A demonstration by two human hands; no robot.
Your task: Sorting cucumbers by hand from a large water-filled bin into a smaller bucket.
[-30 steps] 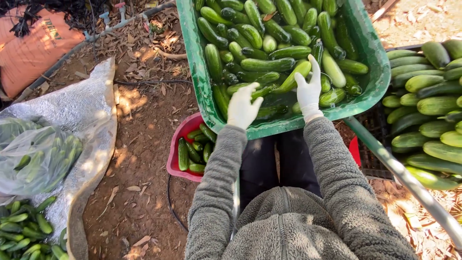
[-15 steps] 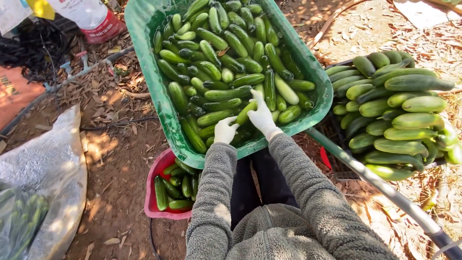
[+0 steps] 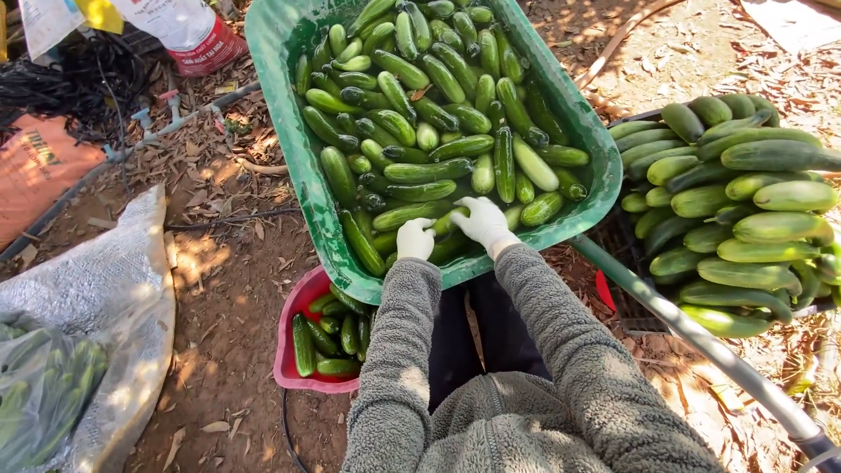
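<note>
Left hand, in a white glove, is curled shut at the near end of the green wheelbarrow tub; its fingers fold over the cucumbers beneath, though which one it grips cannot be told. Right hand, also gloved, lies knuckles-up just beside it, fingers closed around the end of a pale green cucumber that rests in the tub's near corner. Half a second earlier the right hand stood higher in the heap with fingers spread along that cucumber; both hands have since drawn together and lowered toward the near rim, and the view has shifted slightly.

Counted: two gloved hands, one wheelbarrow tub, one red basin, one dark crate. The cucumbers in the tub are too many and too overlapped to count; the red basin shows about seven.

Surroundings: the red basin sits on the ground under the tub's near lip, partly hidden by it and by the left grey fleece sleeve. To the right, larger cucumbers are piled on the crate; the wheelbarrow's metal handle crosses in front of it. At left lie a silver-grey sheet and a clear bag of cucumbers.
</note>
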